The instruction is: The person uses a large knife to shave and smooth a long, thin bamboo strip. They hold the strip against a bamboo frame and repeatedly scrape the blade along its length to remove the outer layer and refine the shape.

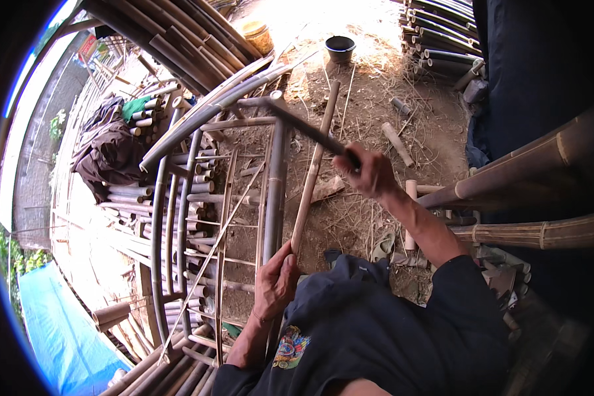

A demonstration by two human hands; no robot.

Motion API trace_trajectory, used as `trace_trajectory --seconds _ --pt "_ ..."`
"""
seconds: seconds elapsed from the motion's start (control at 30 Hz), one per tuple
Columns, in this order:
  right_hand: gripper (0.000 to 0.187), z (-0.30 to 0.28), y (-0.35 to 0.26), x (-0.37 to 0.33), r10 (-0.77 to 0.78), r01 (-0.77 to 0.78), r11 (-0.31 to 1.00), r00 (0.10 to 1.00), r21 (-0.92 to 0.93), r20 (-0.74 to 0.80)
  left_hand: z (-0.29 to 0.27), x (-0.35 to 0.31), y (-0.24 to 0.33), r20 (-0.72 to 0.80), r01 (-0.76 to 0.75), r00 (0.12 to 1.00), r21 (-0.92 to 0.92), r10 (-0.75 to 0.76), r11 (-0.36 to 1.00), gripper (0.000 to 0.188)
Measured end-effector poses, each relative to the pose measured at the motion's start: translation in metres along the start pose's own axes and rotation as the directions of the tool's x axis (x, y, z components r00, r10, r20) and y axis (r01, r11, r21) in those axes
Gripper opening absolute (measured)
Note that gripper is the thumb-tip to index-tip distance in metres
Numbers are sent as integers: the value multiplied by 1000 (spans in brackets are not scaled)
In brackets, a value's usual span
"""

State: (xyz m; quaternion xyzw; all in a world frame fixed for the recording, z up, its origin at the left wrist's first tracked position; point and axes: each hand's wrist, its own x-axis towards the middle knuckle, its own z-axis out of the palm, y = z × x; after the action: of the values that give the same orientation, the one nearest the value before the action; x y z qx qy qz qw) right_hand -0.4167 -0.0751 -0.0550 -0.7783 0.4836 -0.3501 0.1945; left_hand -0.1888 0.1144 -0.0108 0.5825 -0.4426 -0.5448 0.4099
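My right hand (369,173) is closed round the grip of a long, dark, blade-like tool (307,129). The tool slants up and left across the bamboo pole towards the top corner of a bamboo frame (277,178); its far end is too blurred to tell its exact kind. Lower down, my left hand (276,280) is closed on the near end of a slender bamboo pole (310,178), which points away from me over the ground. The frame stands just left of that pole, with upright posts and thin cross strips.
Dark bamboo poles (178,46) lean at the far left, others (442,43) are stacked far right. A black bucket (340,47) stands ahead. Cut bamboo pieces (397,144) litter the dirt. Thick poles (528,168) jut in from the right; a blue tarp (63,330) lies left.
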Motion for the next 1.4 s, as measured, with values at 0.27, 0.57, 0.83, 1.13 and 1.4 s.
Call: trace_trajectory --seconds 0.27,0.57,0.83,1.13,1.4 --pt "65 -15 35 21 78 -87 991 992 -101 -96 -16 13 7 130 -42 991 1 41 999 42" --pt "66 -38 15 60 187 -200 979 952 -28 -241 -84 55 11 289 28 956 54 -42 998 43" --pt "63 54 -84 37 -247 217 895 968 -391 -28 -101 113 27 107 -306 950 497 293 812 30" --pt "62 81 -97 44 -28 -18 937 991 -348 -128 -131 120 29 196 -251 965 509 173 823 32" --pt "62 80 -91 39 123 -172 918 980 -356 -157 -156 109 13 230 -298 951 499 207 814 31"
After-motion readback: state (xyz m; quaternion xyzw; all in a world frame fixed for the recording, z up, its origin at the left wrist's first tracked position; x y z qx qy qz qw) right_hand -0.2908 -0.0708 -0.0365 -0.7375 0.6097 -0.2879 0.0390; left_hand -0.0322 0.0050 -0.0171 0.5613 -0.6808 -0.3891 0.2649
